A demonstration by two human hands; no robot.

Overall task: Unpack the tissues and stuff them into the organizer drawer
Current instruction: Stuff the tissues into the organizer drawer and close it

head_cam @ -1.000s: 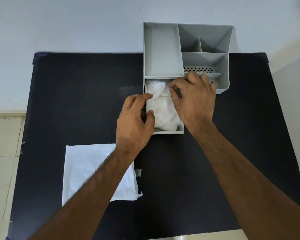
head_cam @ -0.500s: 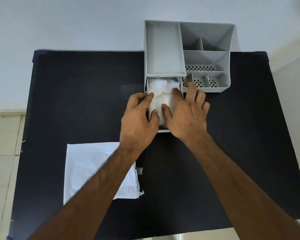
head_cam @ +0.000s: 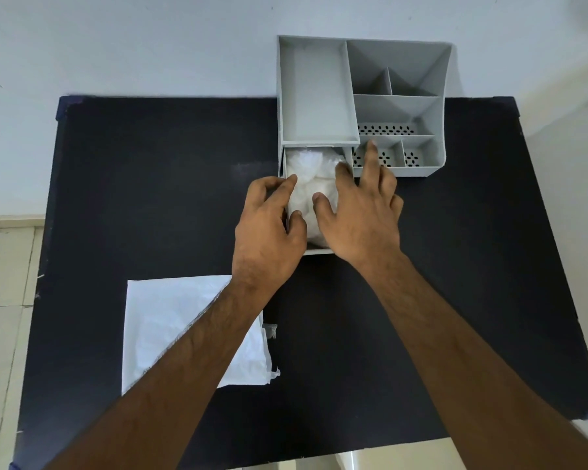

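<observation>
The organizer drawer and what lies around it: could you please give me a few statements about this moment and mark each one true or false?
1. The drawer is pulled out of the grey organizer and holds crumpled white tissues. True.
2. The left hand rests on the empty white wrapper. False: it is at the drawer's left edge; only its forearm passes over the wrapper.
3. The right hand lies with fingers spread on the tissues. True.
4. The organizer's large top left tray is packed with tissues. False: it looks empty.
5. The wrapper lies flat on the black table, near its front left. True.
</observation>
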